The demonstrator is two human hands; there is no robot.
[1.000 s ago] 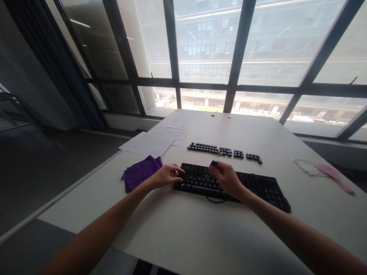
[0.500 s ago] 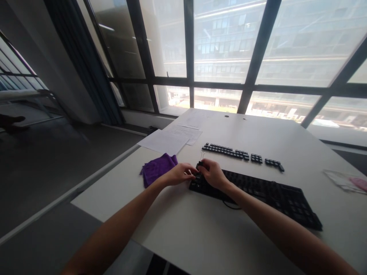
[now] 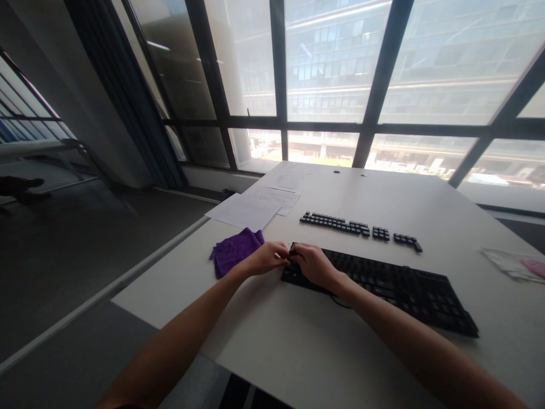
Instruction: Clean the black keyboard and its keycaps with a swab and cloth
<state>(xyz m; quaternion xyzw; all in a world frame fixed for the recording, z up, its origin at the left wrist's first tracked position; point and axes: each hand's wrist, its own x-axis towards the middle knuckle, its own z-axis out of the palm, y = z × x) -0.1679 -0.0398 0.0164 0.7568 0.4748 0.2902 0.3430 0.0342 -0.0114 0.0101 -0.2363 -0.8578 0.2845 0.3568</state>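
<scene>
The left hand (image 3: 269,257) and right hand (image 3: 314,264) curl at the left end of the black computer keyboard (image 3: 383,281); whether either pinches anything is unclear. Print on the paper sheets (image 3: 244,211) is too faint to read.

On a white surface (image 3: 293,341), the left hand (image 3: 269,257) and right hand (image 3: 314,266) meet at the left end of a black keyboard (image 3: 392,284), blocking that corner. A purple cloth (image 3: 236,251) and, behind it, papers (image 3: 244,211) crowd the left side. The right forearm (image 3: 404,334) crosses the keyboard's near edge. A narrow open strip separates the keyboard from a row of loose black keycaps (image 3: 334,222); beyond the row, broad bare room stretches toward the windows (image 3: 336,51).
</scene>
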